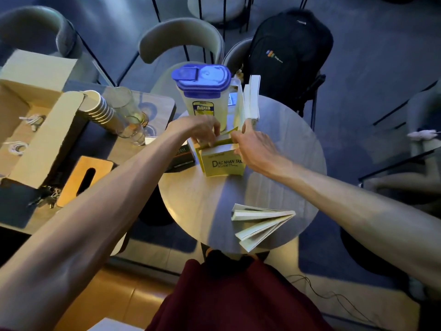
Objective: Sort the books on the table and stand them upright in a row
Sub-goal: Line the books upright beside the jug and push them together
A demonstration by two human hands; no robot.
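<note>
A yellow book [224, 164] stands upright near the middle of the round table [198, 201], its cover facing me and its top pages fanned apart. My left hand [200, 130] grips the top of its pages from the left. My right hand [253, 149] holds its right top edge, with the index finger stretched toward a white book [253, 96] that stands upright behind, beside the jug. A dark book [182, 156] lies flat to the left of the yellow one. Another white book [260, 223] lies splayed open near the table's front edge.
A plastic jug with a blue lid [202, 91] stands at the back of the table. To the left are stacked paper cups [100, 108], drinking glasses [130, 125], a cardboard box [31, 120] and a wooden tissue box [82, 180]. Chairs and a black backpack [286, 51] ring the table.
</note>
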